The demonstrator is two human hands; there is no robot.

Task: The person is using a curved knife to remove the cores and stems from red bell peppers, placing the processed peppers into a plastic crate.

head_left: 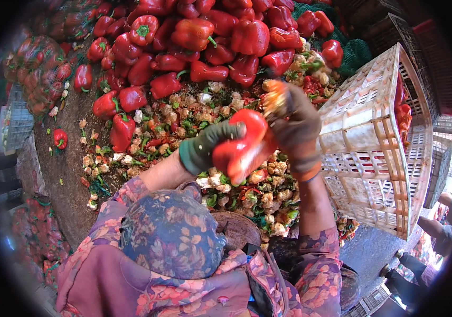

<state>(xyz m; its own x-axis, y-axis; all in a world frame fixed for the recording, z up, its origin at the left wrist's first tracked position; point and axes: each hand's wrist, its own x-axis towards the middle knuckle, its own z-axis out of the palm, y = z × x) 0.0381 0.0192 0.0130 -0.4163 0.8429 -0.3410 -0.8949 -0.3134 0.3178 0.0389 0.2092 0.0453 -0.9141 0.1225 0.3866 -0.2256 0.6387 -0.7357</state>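
My left hand (205,149), in a dark green glove, is closed around a glossy red bell pepper (247,138), thumb on its upper side. The pepper's lower part is smeared by motion. Just right of it, my right hand (298,124) wears a brown glove with an orange cuff, fingers curled. At its fingertips shows a blurred, yellow-orange seedy pepper core (275,99); whether a tool is also in that hand is hidden. Beneath both hands spreads a heap of pale seed cores and green stems (184,119).
A big pile of whole red peppers (194,34) lies beyond my hands. To the right, a tilted white plastic crate (363,140) holds peppers. Net sacks of peppers (38,68) stand at left. Another person's legs (413,264) show at lower right. Floral cloth (173,235) covers the near middle.
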